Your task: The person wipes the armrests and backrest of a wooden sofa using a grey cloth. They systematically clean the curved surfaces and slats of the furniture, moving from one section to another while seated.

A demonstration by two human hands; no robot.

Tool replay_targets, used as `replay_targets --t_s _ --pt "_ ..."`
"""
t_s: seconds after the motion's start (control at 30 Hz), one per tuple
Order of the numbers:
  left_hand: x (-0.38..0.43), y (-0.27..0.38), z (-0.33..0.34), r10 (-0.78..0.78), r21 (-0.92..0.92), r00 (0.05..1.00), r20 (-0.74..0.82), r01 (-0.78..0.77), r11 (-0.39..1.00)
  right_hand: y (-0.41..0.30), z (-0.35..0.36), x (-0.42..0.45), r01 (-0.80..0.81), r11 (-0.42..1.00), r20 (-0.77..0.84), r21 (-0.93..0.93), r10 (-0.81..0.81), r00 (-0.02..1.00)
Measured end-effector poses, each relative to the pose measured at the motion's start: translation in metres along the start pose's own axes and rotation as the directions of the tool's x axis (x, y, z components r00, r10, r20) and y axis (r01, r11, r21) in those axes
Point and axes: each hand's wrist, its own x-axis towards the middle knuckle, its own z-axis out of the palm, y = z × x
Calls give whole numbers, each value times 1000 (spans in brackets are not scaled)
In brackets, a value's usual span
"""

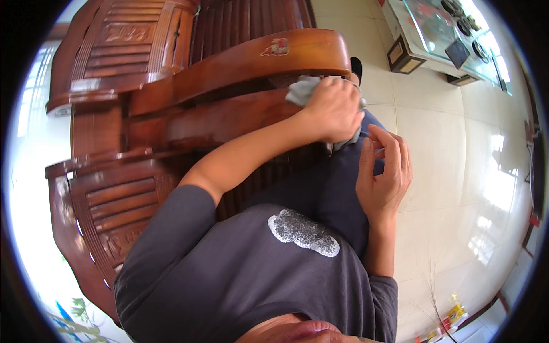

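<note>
My left hand (334, 109) is closed on a crumpled grey cloth (302, 90). It presses the cloth against the front end of a lower varnished wooden armrest (214, 118). Just beyond it curves another wooden armrest (240, 60), which bears a torn red-and-white sticker (276, 47). My right hand (386, 171) hovers near my thigh, its fingers apart and curled, with nothing in it. Part of the cloth is hidden beneath my left hand.
Carved, slatted wooden backrests (124, 38) stand on the left, and a slatted seat (253, 17) lies at the top. A glass-topped table (433, 30) holds several items at upper right. Glossy pale tiles (433, 158) cover the floor. A yellow-and-red package (455, 315) lies lower right.
</note>
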Motion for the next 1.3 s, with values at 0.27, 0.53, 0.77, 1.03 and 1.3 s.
replay_targets --t_s 0.27,0.53,0.77,1.03,1.3 --pt "-31 -19 -1 -162 -1 977 -136 163 987 2 -10 -22 94 981 -1 -172 -96 995" --pt "-209 -147 4 -478 -9 846 -237 491 871 8 -24 -24 71 982 -30 -175 -77 997" --pt "-114 -85 4 -214 -95 900 -380 192 977 3 -2 -11 184 929 129 -321 -149 980" --pt "-56 -9 10 -128 -21 882 -454 132 991 0 10 -1 308 895 322 -322 -202 925" --pt "-293 -227 1 -646 48 712 -274 681 730 -39 10 38 473 879 534 -64 -370 760"
